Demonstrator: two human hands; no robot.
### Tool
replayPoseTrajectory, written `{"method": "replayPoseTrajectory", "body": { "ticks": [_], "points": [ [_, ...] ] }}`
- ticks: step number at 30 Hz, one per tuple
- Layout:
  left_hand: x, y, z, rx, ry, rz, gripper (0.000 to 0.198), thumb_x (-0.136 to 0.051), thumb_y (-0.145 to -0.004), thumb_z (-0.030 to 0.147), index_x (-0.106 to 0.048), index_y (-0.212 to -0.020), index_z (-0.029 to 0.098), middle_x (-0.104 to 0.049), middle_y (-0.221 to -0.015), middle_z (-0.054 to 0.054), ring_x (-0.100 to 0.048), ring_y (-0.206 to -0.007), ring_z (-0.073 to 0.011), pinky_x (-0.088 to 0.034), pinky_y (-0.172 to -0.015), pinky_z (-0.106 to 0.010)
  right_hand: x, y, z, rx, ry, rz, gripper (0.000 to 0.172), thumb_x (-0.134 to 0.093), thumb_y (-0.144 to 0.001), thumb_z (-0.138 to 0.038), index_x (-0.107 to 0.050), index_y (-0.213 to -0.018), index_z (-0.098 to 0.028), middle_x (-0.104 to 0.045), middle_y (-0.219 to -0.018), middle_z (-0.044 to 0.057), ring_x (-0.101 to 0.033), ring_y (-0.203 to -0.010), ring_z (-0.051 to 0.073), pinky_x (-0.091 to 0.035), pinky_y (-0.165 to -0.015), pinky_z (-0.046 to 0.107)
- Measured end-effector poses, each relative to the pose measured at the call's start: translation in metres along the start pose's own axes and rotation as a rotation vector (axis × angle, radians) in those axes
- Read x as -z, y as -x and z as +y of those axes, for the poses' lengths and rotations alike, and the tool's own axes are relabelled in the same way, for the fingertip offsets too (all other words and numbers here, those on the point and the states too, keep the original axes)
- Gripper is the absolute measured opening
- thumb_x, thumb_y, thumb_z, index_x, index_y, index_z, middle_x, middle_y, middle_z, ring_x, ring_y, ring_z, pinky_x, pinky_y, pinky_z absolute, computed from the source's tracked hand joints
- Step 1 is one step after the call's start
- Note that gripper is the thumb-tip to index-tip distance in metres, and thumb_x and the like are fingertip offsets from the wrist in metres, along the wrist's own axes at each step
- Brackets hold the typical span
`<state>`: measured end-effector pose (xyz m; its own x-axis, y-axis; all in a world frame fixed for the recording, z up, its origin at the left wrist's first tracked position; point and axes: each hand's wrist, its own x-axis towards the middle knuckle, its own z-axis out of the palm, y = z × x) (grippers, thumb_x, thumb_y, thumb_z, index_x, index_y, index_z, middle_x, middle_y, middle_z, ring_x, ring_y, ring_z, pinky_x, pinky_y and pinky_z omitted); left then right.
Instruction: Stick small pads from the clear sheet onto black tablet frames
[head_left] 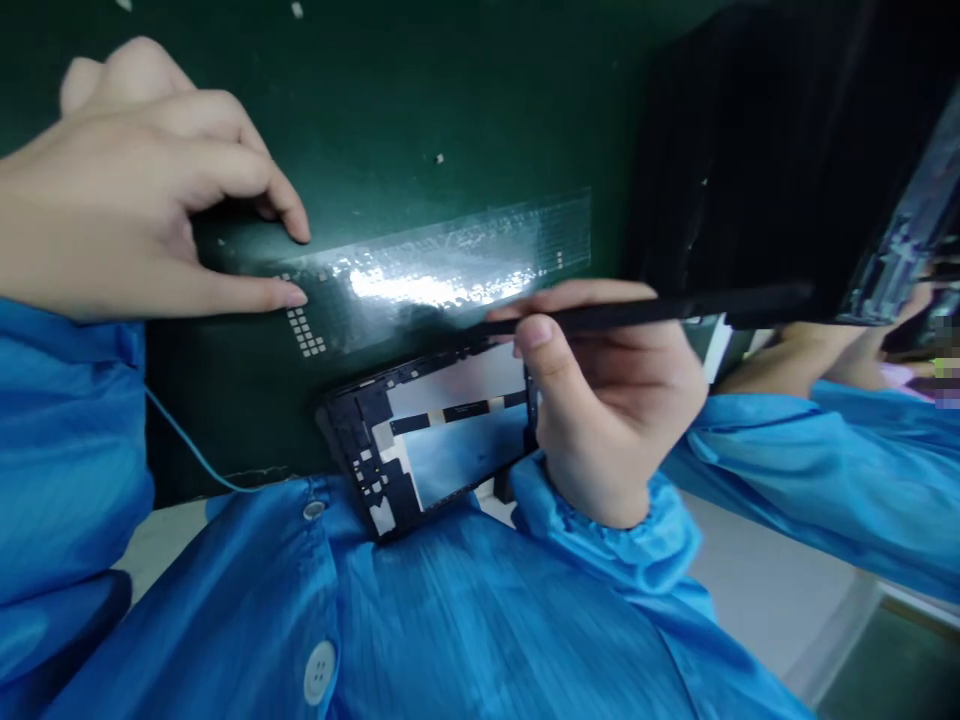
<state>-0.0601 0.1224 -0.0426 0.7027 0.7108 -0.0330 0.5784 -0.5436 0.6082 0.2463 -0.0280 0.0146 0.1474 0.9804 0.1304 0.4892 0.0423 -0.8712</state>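
My left hand (187, 190) rests at the left end of a clear plastic sheet (450, 265), thumb and forefinger apart, their tips on or just beside it. Small pale square pads (304, 330) sit in rows on that end, close under my thumb. In my right hand (607, 400) is a slim black tool that looks like tweezers (637, 312), held like a pen, its tip pointing left over the sheet's lower edge. Below it a black phone housing (435, 430) lies tilted at the table's near edge, with several small pale squares at its left end. My right hand hides its right end.
A large black object (742, 150) stands on the green table (480, 60) at the upper right. A few loose pale bits (439, 158) lie farther back. On the right is another person's blue sleeve (840, 470). A thin blue cord (191, 445) runs from my left cuff.
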Motion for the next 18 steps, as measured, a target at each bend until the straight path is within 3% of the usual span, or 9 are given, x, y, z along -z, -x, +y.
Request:
{"method": "replayPoseTrajectory", "body": {
  "ticks": [4, 6, 11, 16, 18],
  "points": [
    [0.001, 0.001, 0.013, 0.005, -0.015, 0.000, 0.092, -0.041, -0.089, 0.102, -0.080, -0.114, 0.022, -0.066, -0.116, -0.008, -0.050, -0.137, -0.0366, -0.027, -0.124, -0.067, -0.037, -0.044, -0.008, 0.050, -0.119, -0.547, 0.026, -0.078, -0.103, -0.052, -0.076, -0.107, -0.027, -0.084, -0.106, 0.002, -0.082, -0.103, 0.022, -0.071, -0.099, 0.041],
    [0.001, 0.001, 0.013, -0.005, -0.015, -0.004, 0.094, -0.038, -0.089, 0.102, -0.081, -0.114, 0.023, -0.067, -0.113, -0.010, -0.050, -0.139, -0.0399, -0.028, -0.121, -0.069, -0.055, -0.056, -0.002, 0.065, -0.123, -0.697, 0.031, -0.077, -0.103, -0.055, -0.076, -0.109, -0.025, -0.084, -0.107, 0.002, -0.081, -0.105, 0.022, -0.071, -0.100, 0.041],
    [0.000, -0.002, 0.013, 0.004, -0.014, -0.010, 0.098, -0.034, -0.087, 0.104, -0.080, -0.113, 0.022, -0.067, -0.113, -0.010, -0.048, -0.142, -0.0442, -0.029, -0.120, -0.072, -0.063, -0.056, 0.012, 0.080, -0.103, -0.745, 0.028, -0.074, -0.106, -0.051, -0.075, -0.114, -0.024, -0.083, -0.109, 0.004, -0.081, -0.108, 0.023, -0.070, -0.100, 0.040],
    [0.001, -0.002, 0.017, 0.005, -0.012, -0.030, 0.109, -0.025, -0.086, 0.108, -0.080, -0.118, 0.019, -0.065, -0.116, -0.010, -0.045, -0.145, -0.0437, -0.026, -0.122, -0.072, -0.062, -0.058, 0.011, 0.175, -0.043, -0.769, 0.022, -0.067, -0.111, -0.046, -0.072, -0.114, -0.025, -0.083, -0.113, 0.004, -0.081, -0.107, 0.021, -0.070, -0.098, 0.038],
    [0.001, -0.002, 0.017, 0.010, -0.013, -0.030, 0.112, -0.024, -0.083, 0.110, -0.081, -0.117, 0.019, -0.064, -0.115, -0.010, -0.045, -0.145, -0.0434, -0.025, -0.123, -0.072, -0.063, -0.062, 0.009, 0.145, -0.056, -0.797, 0.022, -0.071, -0.108, -0.048, -0.074, -0.109, -0.026, -0.083, -0.111, 0.003, -0.081, -0.105, 0.021, -0.070, -0.098, 0.038]
  ]
}}
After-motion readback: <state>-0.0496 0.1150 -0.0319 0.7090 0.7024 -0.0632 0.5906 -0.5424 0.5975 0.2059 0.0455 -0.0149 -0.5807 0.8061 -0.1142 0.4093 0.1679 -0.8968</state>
